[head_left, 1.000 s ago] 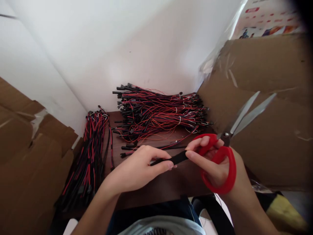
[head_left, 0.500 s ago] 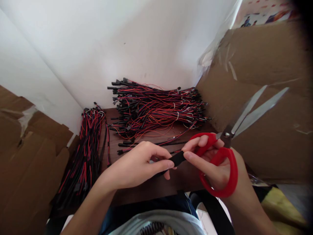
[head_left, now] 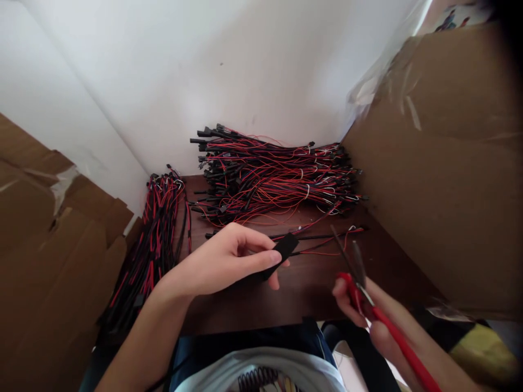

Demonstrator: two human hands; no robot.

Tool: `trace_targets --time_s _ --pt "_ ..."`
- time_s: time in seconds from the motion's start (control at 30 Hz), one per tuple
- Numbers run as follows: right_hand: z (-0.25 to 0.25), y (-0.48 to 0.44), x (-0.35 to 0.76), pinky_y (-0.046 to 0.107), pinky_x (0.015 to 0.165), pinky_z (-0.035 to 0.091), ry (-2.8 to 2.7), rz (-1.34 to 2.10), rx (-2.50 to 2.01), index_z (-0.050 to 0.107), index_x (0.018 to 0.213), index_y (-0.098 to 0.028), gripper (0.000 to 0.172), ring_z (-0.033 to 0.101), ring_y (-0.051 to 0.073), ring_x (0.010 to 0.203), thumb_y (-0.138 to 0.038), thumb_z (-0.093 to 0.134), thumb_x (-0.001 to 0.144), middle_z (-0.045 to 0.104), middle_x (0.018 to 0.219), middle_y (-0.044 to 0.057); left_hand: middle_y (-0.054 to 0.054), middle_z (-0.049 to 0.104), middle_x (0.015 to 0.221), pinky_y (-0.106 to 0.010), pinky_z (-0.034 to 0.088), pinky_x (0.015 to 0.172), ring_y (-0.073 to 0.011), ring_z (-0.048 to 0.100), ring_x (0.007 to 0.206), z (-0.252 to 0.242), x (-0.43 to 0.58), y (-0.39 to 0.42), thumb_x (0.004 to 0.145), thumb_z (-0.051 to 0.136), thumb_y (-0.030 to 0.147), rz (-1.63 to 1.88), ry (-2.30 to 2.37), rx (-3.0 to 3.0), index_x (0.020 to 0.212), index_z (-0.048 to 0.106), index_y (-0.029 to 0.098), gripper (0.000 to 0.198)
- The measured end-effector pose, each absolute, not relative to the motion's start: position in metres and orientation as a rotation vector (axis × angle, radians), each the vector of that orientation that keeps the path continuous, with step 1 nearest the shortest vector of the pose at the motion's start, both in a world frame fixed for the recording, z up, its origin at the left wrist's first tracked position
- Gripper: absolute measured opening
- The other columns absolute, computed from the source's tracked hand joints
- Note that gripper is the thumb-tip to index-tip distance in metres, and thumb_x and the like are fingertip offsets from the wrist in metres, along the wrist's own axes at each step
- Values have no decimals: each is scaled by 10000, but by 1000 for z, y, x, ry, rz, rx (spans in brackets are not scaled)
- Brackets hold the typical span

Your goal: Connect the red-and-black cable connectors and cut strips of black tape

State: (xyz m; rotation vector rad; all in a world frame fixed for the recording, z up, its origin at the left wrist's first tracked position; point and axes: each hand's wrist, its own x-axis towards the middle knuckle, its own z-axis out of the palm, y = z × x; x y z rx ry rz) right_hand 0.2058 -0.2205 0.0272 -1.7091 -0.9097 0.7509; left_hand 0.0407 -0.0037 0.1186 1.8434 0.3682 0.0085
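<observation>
My left hand [head_left: 241, 258] pinches a flat black strip [head_left: 288, 247] between thumb and fingers, its free end pointing up and right. What the strip is made of I cannot tell. My right hand [head_left: 368, 316] is shut on red-handled scissors [head_left: 362, 283], slightly blurred, with the blades a little apart and pointing up and left. The blades stand apart from the strip. Just behind the left hand, loose black and red cables [head_left: 314, 252] lie on the brown table [head_left: 302, 299].
A large heap of bundled red and black wires [head_left: 278, 179] lies against the white wall [head_left: 253, 71]. Another cable bundle [head_left: 159, 234] lies at the left. Cardboard stands on both sides, a left box [head_left: 61, 283] and a right box [head_left: 441, 179].
My right hand has let go of the strip's end and moved down and right. The scissors have swung from pointing up-right to pointing up-left. My left hand keeps the strip.
</observation>
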Motion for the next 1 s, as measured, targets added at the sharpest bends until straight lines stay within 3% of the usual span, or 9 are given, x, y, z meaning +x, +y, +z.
trace_targets --time_s 0.13,0.23,0.37,0.5,1.0 --pt "22 -225 194 314 641 550 -958 884 -1770 627 1041 -216 560 630 222 755 -694 578 753 646 897 85 -61 697 741 -221 407 647 -136 574 704 120 41 -2 914 539 341 -51 345 1852 725 718 104 352" --pt "25 -222 191 317 678 556 -963 925 -1773 627 1038 -220 534 632 232 800 -672 603 756 651 934 96 -60 691 731 -225 416 669 -134 575 705 122 41 -3 919 529 325 -115 311 1852 723 707 100 348" --pt "32 -216 192 283 600 542 -976 986 -1722 627 967 -230 444 615 205 736 -626 640 765 649 897 83 -64 692 752 -226 420 674 -136 579 716 124 41 -2 922 524 330 -122 318 1858 737 704 97 348" --pt "35 -208 190 261 541 520 -994 1027 -1678 613 974 -230 459 588 180 680 -628 659 751 630 840 59 -58 688 733 -223 409 659 -130 570 698 123 42 -1 922 524 339 -106 354 1879 728 707 97 360" --pt "51 -195 186 283 530 488 -1050 1077 -1593 647 868 -226 376 541 170 612 -585 677 760 603 715 31 -9 631 622 -210 267 489 -71 391 530 127 47 -8 908 529 315 -150 377 1898 675 674 103 347"
